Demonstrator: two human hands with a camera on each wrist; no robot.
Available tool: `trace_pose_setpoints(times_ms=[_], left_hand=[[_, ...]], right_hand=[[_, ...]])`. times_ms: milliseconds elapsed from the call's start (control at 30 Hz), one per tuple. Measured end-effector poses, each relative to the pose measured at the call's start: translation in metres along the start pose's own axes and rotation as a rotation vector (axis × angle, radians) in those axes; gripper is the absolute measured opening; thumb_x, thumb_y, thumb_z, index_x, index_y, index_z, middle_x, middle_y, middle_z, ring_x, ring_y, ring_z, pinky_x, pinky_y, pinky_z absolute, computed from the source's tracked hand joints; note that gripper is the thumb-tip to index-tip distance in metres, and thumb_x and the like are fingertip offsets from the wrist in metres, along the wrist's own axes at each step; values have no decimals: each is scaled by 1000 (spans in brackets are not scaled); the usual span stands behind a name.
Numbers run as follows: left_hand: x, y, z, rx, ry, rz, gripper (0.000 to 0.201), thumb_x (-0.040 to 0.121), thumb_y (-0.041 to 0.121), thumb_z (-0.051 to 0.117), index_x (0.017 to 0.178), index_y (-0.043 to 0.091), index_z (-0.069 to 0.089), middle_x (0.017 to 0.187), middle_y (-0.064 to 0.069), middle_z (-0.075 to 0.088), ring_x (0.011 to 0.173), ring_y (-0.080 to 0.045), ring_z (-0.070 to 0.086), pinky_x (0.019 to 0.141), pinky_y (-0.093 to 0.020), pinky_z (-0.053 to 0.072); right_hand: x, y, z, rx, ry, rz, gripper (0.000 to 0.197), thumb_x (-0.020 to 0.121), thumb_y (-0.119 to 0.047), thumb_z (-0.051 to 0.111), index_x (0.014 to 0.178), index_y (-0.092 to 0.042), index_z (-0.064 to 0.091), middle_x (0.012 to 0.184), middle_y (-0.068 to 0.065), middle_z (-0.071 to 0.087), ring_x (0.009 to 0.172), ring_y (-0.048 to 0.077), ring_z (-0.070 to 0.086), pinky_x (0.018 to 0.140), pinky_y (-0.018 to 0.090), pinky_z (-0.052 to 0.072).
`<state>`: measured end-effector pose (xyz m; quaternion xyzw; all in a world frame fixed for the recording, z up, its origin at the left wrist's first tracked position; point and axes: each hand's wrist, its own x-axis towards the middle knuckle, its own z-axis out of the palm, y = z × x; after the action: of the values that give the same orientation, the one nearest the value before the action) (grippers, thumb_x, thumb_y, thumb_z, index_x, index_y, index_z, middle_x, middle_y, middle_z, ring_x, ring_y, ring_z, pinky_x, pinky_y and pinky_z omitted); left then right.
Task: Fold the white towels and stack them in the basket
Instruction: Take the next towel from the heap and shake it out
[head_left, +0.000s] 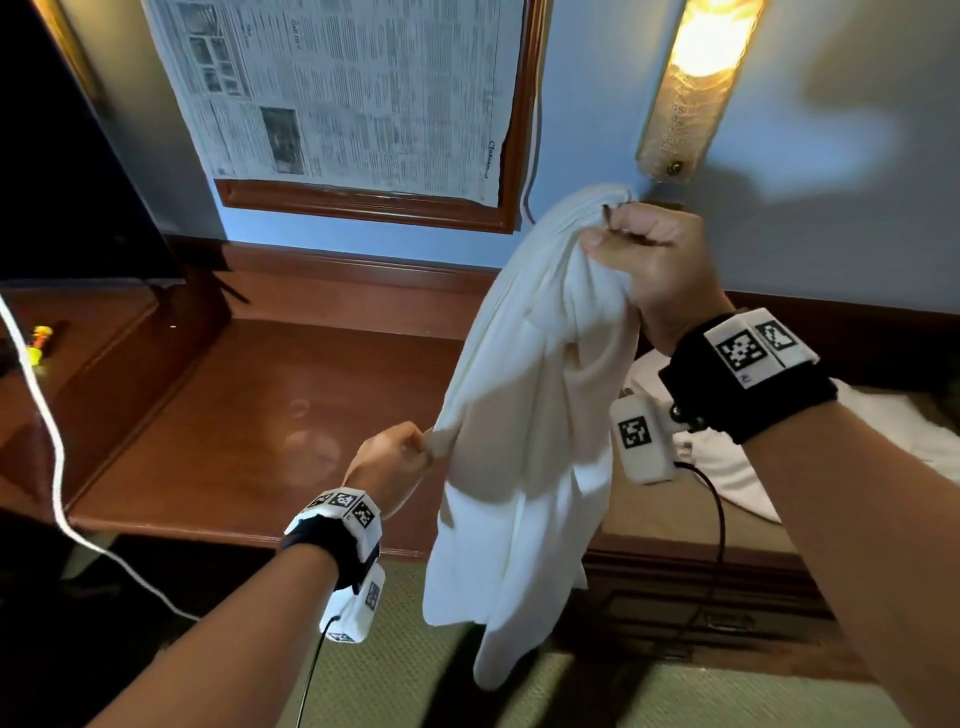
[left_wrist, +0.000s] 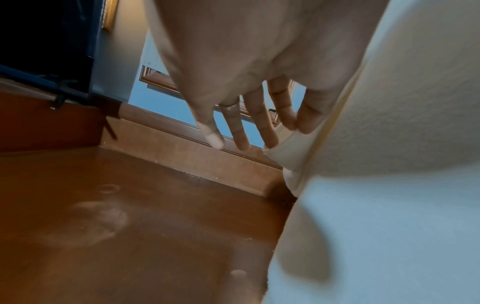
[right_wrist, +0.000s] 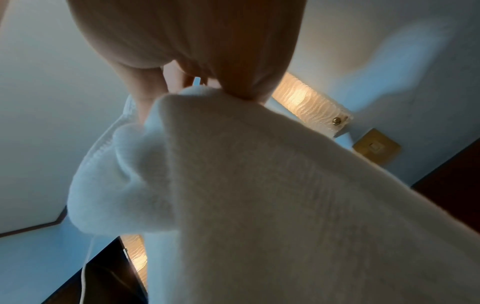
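The right hand (head_left: 649, 260) is clenched round a bunched top corner of the white towel (head_left: 524, 426), raised near the wall lamp (head_left: 696, 83); the left hand (head_left: 395, 452) pinches an edge lower down between thumb and forefinger, its other fingers (left_wrist: 259, 123) spread straight. The towel hangs crumpled in the air between them, over the front edge of the wooden desk (head_left: 249, 415) — no fold looks made yet. To do this step well, I'd work each hand along the hem to a true corner, draw the cloth taut and flat, then fold on the desk. More white cloth (head_left: 727, 467) lies at the right — the basket isn't in view
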<state>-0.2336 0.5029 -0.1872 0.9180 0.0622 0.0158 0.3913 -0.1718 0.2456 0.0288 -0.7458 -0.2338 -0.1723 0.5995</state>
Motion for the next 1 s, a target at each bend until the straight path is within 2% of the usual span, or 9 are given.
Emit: trace_pose_setpoints(times_ms=[200, 333, 400, 467, 533, 700, 800, 867, 1000], left_hand=[[-12, 6, 4, -140, 5, 59, 16, 81, 29, 77, 77, 21, 63, 77, 6, 68, 81, -16, 63, 74, -34, 50], [-5, 14, 8, -84, -33, 96, 66, 79, 26, 80, 137, 31, 49, 126, 4, 58, 118, -19, 51, 104, -39, 43], [5, 15, 9, -32, -54, 75, 78, 82, 27, 73, 149, 39, 35, 142, 2, 49, 131, -28, 43, 112, -46, 35], [15, 8, 7, 50, -88, 156, 51, 81, 32, 62, 126, 52, 48, 121, 5, 57, 122, -36, 50, 100, -48, 41], [20, 0, 3, 170, -124, 180, 18, 75, 35, 50, 87, 48, 54, 89, 13, 55, 100, -40, 59, 79, -42, 47], [5, -18, -21, -25, -107, 87, 24, 92, 38, 63, 77, 20, 64, 74, 0, 66, 69, -19, 58, 60, -29, 43], [-4, -46, -41, -160, -98, 65, 27, 97, 32, 64, 74, 16, 63, 66, -3, 62, 58, -16, 49, 56, -29, 35], [-5, -59, -53, -185, -69, 41, 30, 94, 30, 67, 69, 15, 58, 60, 0, 55, 56, -17, 45, 57, -30, 33], [-8, -71, -81, -115, 12, 22, 26, 91, 31, 68, 71, 20, 57, 64, 2, 60, 60, -18, 53, 55, -27, 34]], right_hand=[[-9, -2, -8, 128, -25, 59, 48, 77, -19, 71, 74, 21, 45, 79, 13, 39, 78, 26, 36, 73, 40, 29], [-11, -17, 2, 134, -116, 84, 52, 79, -18, 72, 77, 25, 45, 82, 15, 41, 81, 26, 37, 76, 39, 29], [-13, -28, 8, 156, -151, 100, 63, 77, -23, 78, 83, 29, 44, 87, 17, 43, 85, 27, 40, 78, 40, 31], [-16, -40, 13, 181, -175, 117, 74, 74, -29, 81, 89, 31, 42, 92, 20, 45, 88, 29, 41, 79, 42, 31], [-20, -47, 15, 191, -191, 141, 75, 73, -30, 81, 91, 32, 42, 92, 22, 45, 87, 30, 42, 78, 43, 32], [-28, -51, 22, 197, -125, 179, 65, 72, -26, 82, 79, 25, 41, 78, 25, 40, 80, 29, 37, 72, 42, 29], [-38, -48, 26, 268, -23, 259, 62, 65, -28, 86, 84, 21, 54, 85, 24, 52, 82, 32, 48, 75, 41, 43], [-44, -44, 29, 277, 23, 303, 39, 61, -26, 84, 85, 2, 72, 87, 16, 68, 83, 28, 62, 78, 35, 53], [-49, -35, 27, 239, 53, 323, 24, 58, -26, 82, 79, -14, 79, 81, 5, 75, 76, 19, 68, 75, 30, 56]])
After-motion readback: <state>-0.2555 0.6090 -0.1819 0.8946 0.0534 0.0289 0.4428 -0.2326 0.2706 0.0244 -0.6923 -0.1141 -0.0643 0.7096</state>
